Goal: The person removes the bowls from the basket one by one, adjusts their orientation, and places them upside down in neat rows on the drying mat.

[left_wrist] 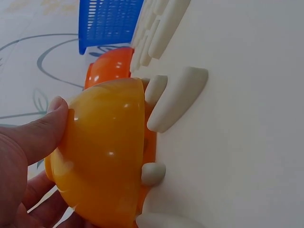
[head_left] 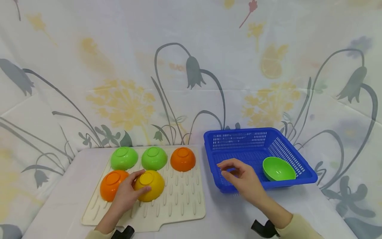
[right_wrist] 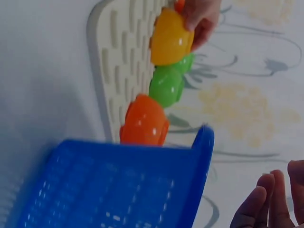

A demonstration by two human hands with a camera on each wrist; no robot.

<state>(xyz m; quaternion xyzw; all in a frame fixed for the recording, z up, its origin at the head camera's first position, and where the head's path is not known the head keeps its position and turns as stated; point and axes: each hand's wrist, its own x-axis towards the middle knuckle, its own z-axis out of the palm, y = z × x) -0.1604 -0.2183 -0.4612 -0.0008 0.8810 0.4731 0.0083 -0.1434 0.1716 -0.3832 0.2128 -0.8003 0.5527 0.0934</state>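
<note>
My left hand (head_left: 126, 194) holds a yellow bowl (head_left: 153, 188) upside down on a cream drying board (head_left: 179, 209) with raised pegs. In the left wrist view, the thumb lies on one side of the yellow bowl (left_wrist: 104, 152) and the other fingers on the opposite side; its rim is against the pegs. My right hand (head_left: 246, 181) hovers over the front of a blue basket (head_left: 218, 172), fingers loosely bent and holding nothing. Inside that basket, at the right, a green bowl (head_left: 278, 170) sits tilted with its opening up.
Two upturned green bowls (head_left: 124, 158) and an orange bowl (head_left: 183, 159) form the board's back row. Another orange bowl (head_left: 111, 186) sits left of the yellow one, partly behind my left hand. A flower-patterned cloth (head_left: 191, 106) hangs behind the white table surface (head_left: 221, 215).
</note>
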